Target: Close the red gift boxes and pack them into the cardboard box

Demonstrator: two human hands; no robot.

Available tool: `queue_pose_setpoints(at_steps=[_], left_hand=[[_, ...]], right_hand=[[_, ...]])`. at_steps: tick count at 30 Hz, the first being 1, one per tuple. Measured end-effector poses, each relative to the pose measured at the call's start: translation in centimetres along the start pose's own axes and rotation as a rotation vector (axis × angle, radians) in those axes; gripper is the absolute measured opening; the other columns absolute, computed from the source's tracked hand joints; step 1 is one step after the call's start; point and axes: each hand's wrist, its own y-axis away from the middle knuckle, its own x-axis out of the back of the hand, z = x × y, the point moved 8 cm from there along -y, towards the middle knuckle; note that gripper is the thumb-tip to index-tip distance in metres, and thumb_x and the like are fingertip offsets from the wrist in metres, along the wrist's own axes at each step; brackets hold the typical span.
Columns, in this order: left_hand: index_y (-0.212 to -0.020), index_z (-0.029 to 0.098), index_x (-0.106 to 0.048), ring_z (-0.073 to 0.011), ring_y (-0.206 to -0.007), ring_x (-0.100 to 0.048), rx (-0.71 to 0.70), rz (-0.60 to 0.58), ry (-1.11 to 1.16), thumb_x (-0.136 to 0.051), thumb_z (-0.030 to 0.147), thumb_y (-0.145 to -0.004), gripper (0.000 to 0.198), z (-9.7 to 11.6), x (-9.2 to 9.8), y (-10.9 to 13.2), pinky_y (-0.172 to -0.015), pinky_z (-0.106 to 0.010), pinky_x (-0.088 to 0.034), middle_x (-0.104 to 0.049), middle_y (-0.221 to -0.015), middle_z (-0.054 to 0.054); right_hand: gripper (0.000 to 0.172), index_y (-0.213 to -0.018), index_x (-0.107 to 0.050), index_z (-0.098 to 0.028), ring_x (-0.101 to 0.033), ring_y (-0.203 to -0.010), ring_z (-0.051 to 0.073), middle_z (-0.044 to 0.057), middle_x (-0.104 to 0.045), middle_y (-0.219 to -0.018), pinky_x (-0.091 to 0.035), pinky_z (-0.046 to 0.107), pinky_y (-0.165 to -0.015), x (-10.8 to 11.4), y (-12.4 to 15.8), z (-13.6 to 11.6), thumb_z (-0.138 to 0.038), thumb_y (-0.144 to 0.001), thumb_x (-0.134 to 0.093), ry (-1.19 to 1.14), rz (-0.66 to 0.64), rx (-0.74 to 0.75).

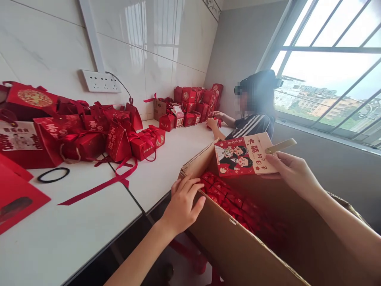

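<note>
My right hand [293, 171] grips a flat red and cream gift box [238, 155] by its right end. It has a cartoon bridal couple on the front and a pale strap sticking up. The gift box is held over the open cardboard box [238, 242]. My left hand [186, 200] lies on the near left corner of that cardboard box, fingers stretched over the rim and thumb apart. Inside, many shiny red packages [226, 196] are packed close together; the deeper part is dim and blurred.
Red gift boxes with ribbons [98, 135] crowd the left of the white table [89, 234]. A loose ribbon [101, 188] and a black hair tie [53, 174] lie there. More red boxes [193, 103] stand at the back. Beyond my box, a co-worker [253, 107] handles something red.
</note>
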Motion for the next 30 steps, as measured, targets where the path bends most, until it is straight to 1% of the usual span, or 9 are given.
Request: queue_pose_setpoints(at_steps=[2, 4, 7, 11, 16, 19, 23, 27, 30], left_hand=[[-0.109, 0.024, -0.050, -0.0275, -0.133, -0.029, -0.028, -0.045, -0.065, -0.047, 0.024, -0.085, 0.024, -0.3, -1.4, 0.4, -0.104, -0.049, -0.021, -0.052, -0.126, -0.006], [-0.106, 0.023, -0.049, -0.0299, -0.134, -0.027, -0.033, -0.053, -0.089, -0.053, 0.029, -0.083, 0.024, -0.7, -2.0, 0.6, -0.102, -0.050, -0.022, -0.051, -0.126, -0.007], [-0.104, 0.024, -0.047, -0.0320, -0.133, -0.028, -0.042, -0.058, -0.081, -0.061, 0.038, -0.079, 0.031, -1.2, -2.3, 0.5, -0.101, -0.051, -0.024, -0.051, -0.124, -0.007], [-0.103, 0.025, -0.047, -0.0335, -0.132, -0.029, -0.065, -0.014, -0.061, -0.070, 0.037, -0.072, 0.040, -1.7, -2.4, 0.5, -0.102, -0.052, -0.025, -0.051, -0.123, -0.007], [-0.101, 0.026, -0.048, -0.0327, -0.132, -0.029, -0.105, 0.142, -0.048, -0.073, 0.036, -0.069, 0.042, -2.1, -2.4, 0.9, -0.104, -0.051, -0.027, -0.052, -0.119, -0.006], [-0.101, 0.026, -0.047, -0.0317, -0.134, -0.027, -0.124, 0.186, -0.046, -0.071, 0.036, -0.071, 0.039, -2.1, -2.4, 1.0, -0.106, -0.050, -0.026, -0.051, -0.118, -0.006], [-0.100, 0.026, -0.048, -0.0302, -0.134, -0.025, -0.152, 0.204, -0.022, -0.071, 0.033, -0.072, 0.037, -2.0, -2.2, 0.9, -0.108, -0.050, -0.025, -0.051, -0.117, -0.005], [-0.099, 0.027, -0.049, -0.0291, -0.134, -0.025, -0.156, 0.214, -0.018, -0.072, 0.031, -0.071, 0.037, -2.2, -2.2, 0.9, -0.109, -0.048, -0.024, -0.051, -0.115, -0.004], [-0.099, 0.027, -0.049, -0.0290, -0.134, -0.025, -0.167, 0.214, -0.022, -0.072, 0.032, -0.071, 0.037, -2.3, -2.2, 0.9, -0.110, -0.048, -0.022, -0.050, -0.114, -0.004]], right_hand=[[0.017, -0.078, -0.056, -0.017, -0.067, -0.064, 0.019, 0.005, -0.069, -0.080, -0.051, 0.025, -0.057, 1.0, -0.9, 1.1, -0.030, -0.086, -0.049, 0.339, 0.006, -0.014], [0.023, -0.073, -0.054, -0.017, -0.067, -0.058, 0.019, 0.005, -0.066, -0.069, -0.046, 0.025, -0.061, 1.1, -1.8, 2.5, -0.030, -0.089, -0.043, 0.686, -0.068, -0.002], [0.029, -0.062, -0.049, -0.018, -0.063, -0.048, 0.016, 0.003, -0.061, -0.056, -0.042, 0.024, -0.060, 0.9, -2.9, 5.3, -0.026, -0.088, -0.041, 0.951, -0.206, -0.001], [0.027, -0.058, -0.052, -0.017, -0.060, -0.040, 0.014, 0.003, -0.059, -0.053, -0.043, 0.023, -0.050, 2.0, -4.1, 9.8, -0.024, -0.083, -0.045, 0.939, -0.304, -0.135], [0.024, -0.054, -0.052, -0.017, -0.060, -0.039, 0.016, 0.003, -0.061, -0.054, -0.046, 0.024, -0.039, 3.6, -4.7, 14.2, -0.020, -0.077, -0.053, 0.923, -0.397, -0.333], [0.030, -0.048, -0.047, -0.017, -0.059, -0.038, 0.016, 0.004, -0.059, -0.048, -0.047, 0.024, -0.039, 3.4, -4.6, 15.0, -0.018, -0.076, -0.053, 0.938, -0.440, -0.350], [0.032, -0.047, -0.042, -0.019, -0.056, -0.033, 0.013, 0.004, -0.060, -0.043, -0.046, 0.021, -0.037, 2.1, -3.4, 15.3, -0.016, -0.079, -0.048, 0.959, -0.557, -0.356], [0.033, -0.047, -0.037, -0.020, -0.053, -0.029, 0.011, 0.002, -0.058, -0.039, -0.043, 0.018, -0.035, 1.5, -1.7, 14.9, -0.017, -0.079, -0.046, 0.934, -0.616, -0.359], [0.033, -0.047, -0.039, -0.019, -0.053, -0.029, 0.011, 0.001, -0.055, -0.037, -0.040, 0.017, -0.034, 1.5, -0.6, 14.1, -0.014, -0.078, -0.044, 0.916, -0.652, -0.370]])
